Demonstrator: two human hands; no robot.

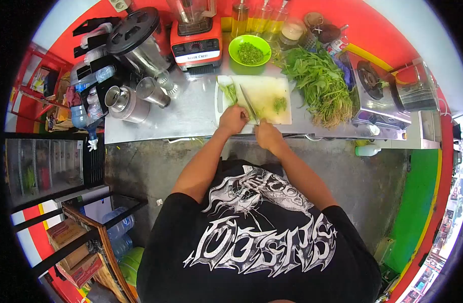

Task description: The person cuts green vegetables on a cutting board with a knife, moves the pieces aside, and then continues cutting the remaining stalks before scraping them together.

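Observation:
My right hand (268, 135) is closed around the handle of a knife (249, 102), whose blade points away from me and slightly left over a white cutting board (264, 83). Just left of the blade, my left hand (234, 119) has its fingers curled over the lower end of a small bunch of green stems (229, 92). The stems lie on the board's left part, and their ends under my fingers are hidden. A little pile of chopped greens (280, 104) rests on the right part of the board. Behind it, a lime-green bowl (233, 54) holds more chopped greens (250, 52).
Leafy greens with roots (317, 83) are heaped right of the board, beside a gas stove (365, 103). A red blender (196, 48), a steel milk can (128, 103) and a metal cup (153, 92) stand to the left. Oil bottles (240, 19) line the back.

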